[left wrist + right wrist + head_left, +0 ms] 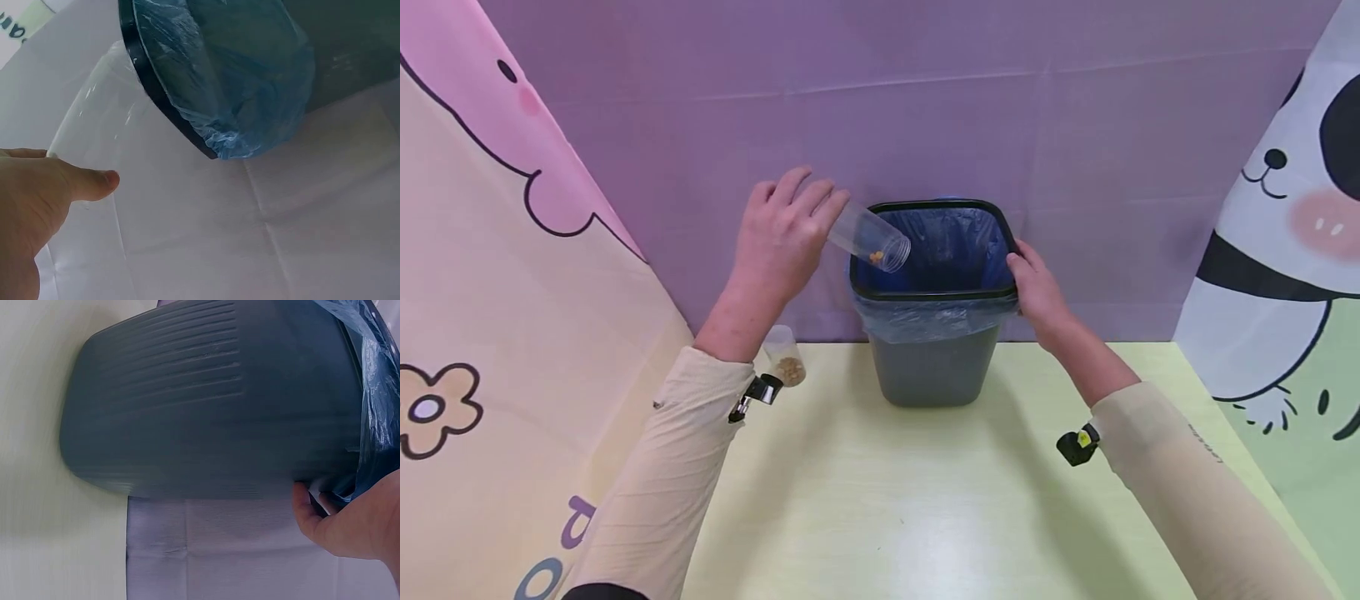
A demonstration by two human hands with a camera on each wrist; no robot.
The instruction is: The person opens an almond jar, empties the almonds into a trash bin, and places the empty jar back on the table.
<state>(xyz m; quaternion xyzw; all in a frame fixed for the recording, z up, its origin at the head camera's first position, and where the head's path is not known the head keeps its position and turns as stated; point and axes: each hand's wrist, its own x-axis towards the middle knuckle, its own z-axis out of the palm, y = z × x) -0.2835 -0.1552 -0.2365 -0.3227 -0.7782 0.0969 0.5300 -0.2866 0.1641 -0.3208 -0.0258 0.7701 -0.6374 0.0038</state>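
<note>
My left hand [790, 229] grips a clear plastic cup [857, 229] near its base, tipped so its mouth hangs over the left rim of a grey trash can [932, 367]. A few small yellow-brown bits [876, 257] lie inside the cup near its mouth. A blue plastic bag [955, 242] lines the can and folds out under the black rim [936, 296]. On the can's right side, my right hand [1037, 287] holds the rim, its fingers curled below the edge in the right wrist view. The left wrist view shows the thumb [94, 181] along the cup's side.
A second clear cup [784, 357] with brown bits at its bottom stands on the pale table [917, 492], left of the can and close to my left wrist. Behind rises a purple cloth wall [820, 100]. Printed panels [1277, 333] flank the table.
</note>
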